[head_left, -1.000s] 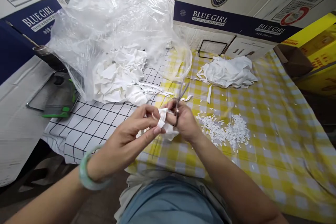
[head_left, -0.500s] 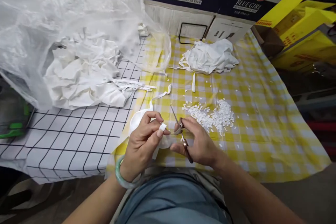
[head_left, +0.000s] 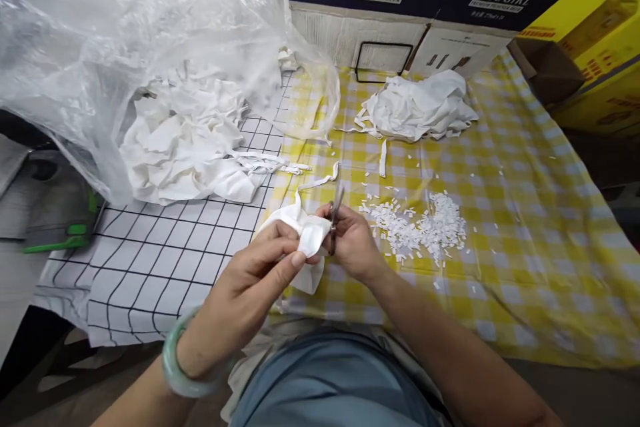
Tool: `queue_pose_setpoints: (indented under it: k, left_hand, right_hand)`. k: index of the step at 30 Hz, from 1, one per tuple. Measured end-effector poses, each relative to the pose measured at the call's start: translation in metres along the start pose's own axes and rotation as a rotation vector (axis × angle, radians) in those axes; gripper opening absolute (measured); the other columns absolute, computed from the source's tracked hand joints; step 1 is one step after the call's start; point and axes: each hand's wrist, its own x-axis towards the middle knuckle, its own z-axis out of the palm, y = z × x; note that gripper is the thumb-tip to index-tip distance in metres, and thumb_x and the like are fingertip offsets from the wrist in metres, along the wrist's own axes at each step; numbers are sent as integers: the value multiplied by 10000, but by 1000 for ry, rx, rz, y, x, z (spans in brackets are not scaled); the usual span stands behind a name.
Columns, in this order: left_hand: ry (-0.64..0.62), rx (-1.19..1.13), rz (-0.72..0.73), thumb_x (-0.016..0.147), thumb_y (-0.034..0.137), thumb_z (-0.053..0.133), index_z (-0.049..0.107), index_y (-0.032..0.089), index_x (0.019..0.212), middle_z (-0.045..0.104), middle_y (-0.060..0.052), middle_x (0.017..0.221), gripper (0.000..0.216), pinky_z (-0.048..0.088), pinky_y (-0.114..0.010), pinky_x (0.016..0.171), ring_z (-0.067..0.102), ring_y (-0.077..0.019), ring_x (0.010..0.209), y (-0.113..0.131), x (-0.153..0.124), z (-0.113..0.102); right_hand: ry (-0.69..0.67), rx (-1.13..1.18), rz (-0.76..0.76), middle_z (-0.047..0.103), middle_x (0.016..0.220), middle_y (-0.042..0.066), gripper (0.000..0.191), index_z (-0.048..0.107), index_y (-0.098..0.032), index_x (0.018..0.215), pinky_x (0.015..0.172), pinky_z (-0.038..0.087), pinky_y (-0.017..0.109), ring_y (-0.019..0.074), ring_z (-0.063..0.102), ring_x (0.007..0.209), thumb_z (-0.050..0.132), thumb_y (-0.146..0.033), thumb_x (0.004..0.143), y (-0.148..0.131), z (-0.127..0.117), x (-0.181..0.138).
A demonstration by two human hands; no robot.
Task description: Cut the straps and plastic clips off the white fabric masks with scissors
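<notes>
White cloth pc (head_left: 312,237), soft & crumpled, folded part pinched in L hand (head_left: 257,275), rest hanging below fingers; narrow strap (head_left: 320,181) trails off far side, tip bent, over yellow/wht check tablecloth (head_left: 530,260). Scissors (head_left: 334,227), metal, in R hand (head_left: 356,243) beside cloth, blades pointing fwd; blade gap unclear.

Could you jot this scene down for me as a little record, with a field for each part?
Left hand: the left hand, wearing a green bracelet, pinches a white cloth piece
Right hand: the right hand holds scissors at the piece's right edge
Cuttings: small white snippets scattered on a yellow checked cloth
Left: a white heap at a clear plastic bag
Back: a white pile before a cardboard box
</notes>
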Motion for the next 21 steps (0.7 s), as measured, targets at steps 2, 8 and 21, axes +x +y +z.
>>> queue_pose_setpoints:
  k: [2, 8, 21]
  left_hand:
    - [96, -10, 160, 937, 248, 588, 749, 203, 881, 572, -88, 1036, 177, 450, -314, 908, 513, -218, 1095, -3, 8, 10]
    - [182, -285, 100, 967, 276, 534, 690, 185, 820, 523, -68, 956, 234, 442, -285, 705, 541, -183, 918, -29, 24, 28]
    - [134, 148, 303, 994, 133, 404, 545, 199, 813, 472, -56, 959, 238, 382, -319, 968, 422, -191, 1116, -27, 14, 45]
  right_hand:
    - [-27, 67, 80, 558, 722, -45, 434, 560, -205, 772, 622, 436, 230, 95, 485, 632, 887, -375, 544, 11, 8, -8]
    - [-24, -285, 26, 568, 843, 1, 472, 536, -214, 875, 734, 470, 301, 156, 546, 776, 776, -572, 683, 10, -11, -37]
    - [-164, -1221, -212, 538, 657, -4, 467, 495, -192, 668, 708, 341, 314, 156, 445, 674, 753, -578, 711, -44, -40, -55]
